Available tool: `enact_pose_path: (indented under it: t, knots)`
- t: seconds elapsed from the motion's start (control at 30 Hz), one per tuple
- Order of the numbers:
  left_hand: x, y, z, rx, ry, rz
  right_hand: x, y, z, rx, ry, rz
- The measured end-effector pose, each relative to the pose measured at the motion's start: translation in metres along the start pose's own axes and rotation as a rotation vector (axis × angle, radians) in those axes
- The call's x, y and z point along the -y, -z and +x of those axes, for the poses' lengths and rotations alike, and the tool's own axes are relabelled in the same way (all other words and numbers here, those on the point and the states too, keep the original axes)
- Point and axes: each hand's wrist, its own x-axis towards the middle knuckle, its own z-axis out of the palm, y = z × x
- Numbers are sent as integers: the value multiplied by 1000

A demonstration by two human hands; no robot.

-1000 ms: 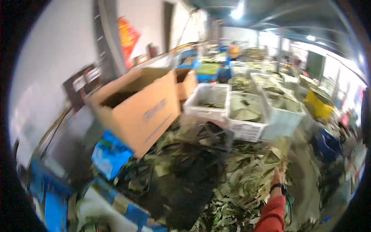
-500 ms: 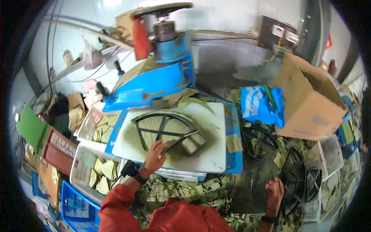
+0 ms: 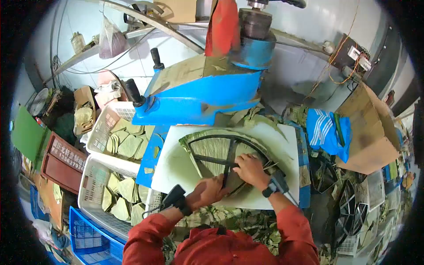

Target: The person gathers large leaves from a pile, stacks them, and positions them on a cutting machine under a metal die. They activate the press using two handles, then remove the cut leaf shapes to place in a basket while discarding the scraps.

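A black fan-shaped cutting die point(image 3: 212, 159) with crossing bars lies on pale green leaf-like sheets point(image 3: 212, 148). These rest on a white cutting board point(image 3: 172, 161). My left hand point(image 3: 208, 191) grips the die's near end, its fingers closed around the bar. My right hand point(image 3: 252, 170) reaches over the die's right part, with curled fingers on the frame by the crossing bars. The exact grip under both palms is hidden. Behind the board, the blue swing arm point(image 3: 198, 104) of a press stands over the far edge.
White baskets point(image 3: 95, 185) with cut green pieces stand at the left, above a blue crate point(image 3: 95, 238). At right are a cardboard box point(image 3: 369, 132), a blue bag point(image 3: 327, 134) and more black dies point(image 3: 346, 207). Leaf scraps point(image 3: 221, 218) lie below the board.
My right hand has come from the lower right onto the die. My left hand stays at the die's near side. The view has shifted, so the press and board appear farther right.
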Motion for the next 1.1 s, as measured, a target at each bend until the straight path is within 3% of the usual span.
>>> enact_pose_path:
  t: [0.17, 0.27, 0.3, 0.37, 0.43, 0.5, 0.57, 0.63, 0.7, 0.73, 0.8, 0.83, 0.87, 0.9, 1.03, 1.07, 1.1]
  knots:
    - [23, 2, 7, -24, -52, -95, 27, 27, 5, 55, -47, -79]
    - [33, 16, 10, 49, -52, -333, 54, 45, -3, 44, 34, -130]
    - [34, 23, 8, 137, -7, -605, 58, 48, -5, 45, 69, -152]
    - [29, 31, 2, 84, -198, -558, 62, 44, -18, -12, 12, -137]
    - [21, 36, -7, -14, -439, -99, 61, 49, -38, -85, -106, -115]
    - [-19, 78, -16, -219, -622, -156, 52, 56, -67, -307, -199, -88]
    - [1, 85, -1, -96, -762, -438, 46, 74, -110, -336, -474, 87]
    - [-2, 98, 21, -149, -414, -260, 37, 83, -159, -395, -706, 79]
    - [42, 77, 63, -205, -369, -194, 9, 60, -223, -374, -1115, -5]
    - [62, 64, 84, -183, -336, -112, 10, 76, -240, -496, -1306, 181]
    - [95, 36, 109, -156, -225, 64, -8, 76, -298, -648, -1373, 155]
    - [104, 28, 115, -80, -250, 94, -25, 58, -338, -681, -1248, -59]
    - [110, 27, 121, -11, -263, 125, -31, 55, -358, -855, -1387, 185]
    - [117, 27, 126, 56, -261, 155, -43, 47, -380, -912, -1392, 218]
    - [99, 40, 133, 165, -253, 205, -71, 8, -454, -1021, -1150, 231]
    - [116, 30, 142, 133, -289, 251, -91, -3, -476, -687, -1485, 129]
    - [131, 22, 150, 110, -334, 295, -107, -24, -504, -813, -1427, 248]
